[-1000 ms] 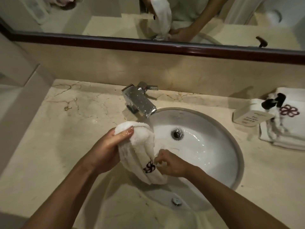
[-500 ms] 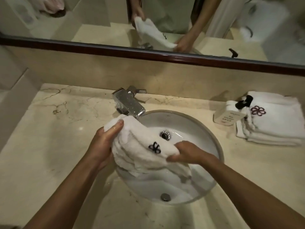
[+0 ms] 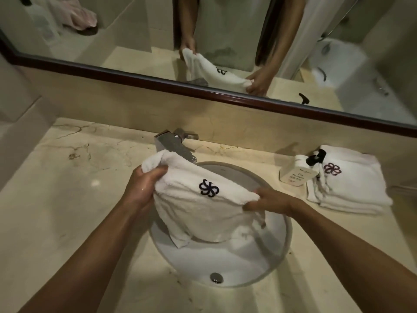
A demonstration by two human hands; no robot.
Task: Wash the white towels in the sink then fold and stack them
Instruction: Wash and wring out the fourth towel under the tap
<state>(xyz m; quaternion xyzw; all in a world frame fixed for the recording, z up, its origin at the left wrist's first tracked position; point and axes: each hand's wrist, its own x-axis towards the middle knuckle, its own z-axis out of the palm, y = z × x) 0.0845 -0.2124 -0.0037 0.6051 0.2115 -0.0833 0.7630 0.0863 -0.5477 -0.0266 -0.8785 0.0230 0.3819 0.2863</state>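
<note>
A white towel (image 3: pixel 203 213) with a dark flower emblem hangs spread over the round white sink (image 3: pixel 225 265). My left hand (image 3: pixel 141 188) grips its upper left corner near the tap. My right hand (image 3: pixel 270 201) pinches its right edge, lower than the left. The towel's bottom droops into the basin and hides the drain. A stack of folded white towels (image 3: pixel 352 188) with a purple flower emblem lies on the counter at the right.
The chrome tap (image 3: pixel 178 146) stands behind the sink, partly covered by the towel. A white pump bottle (image 3: pixel 297 171) leans against the folded stack. The marble counter (image 3: pixel 74 195) stretches left. A dark-framed mirror (image 3: pixel 225 96) runs along the back wall.
The bunched towel has been pulled apart and stretched wide between both hands. My right hand moved right and up; my view shifted so the folded stack sits further in.
</note>
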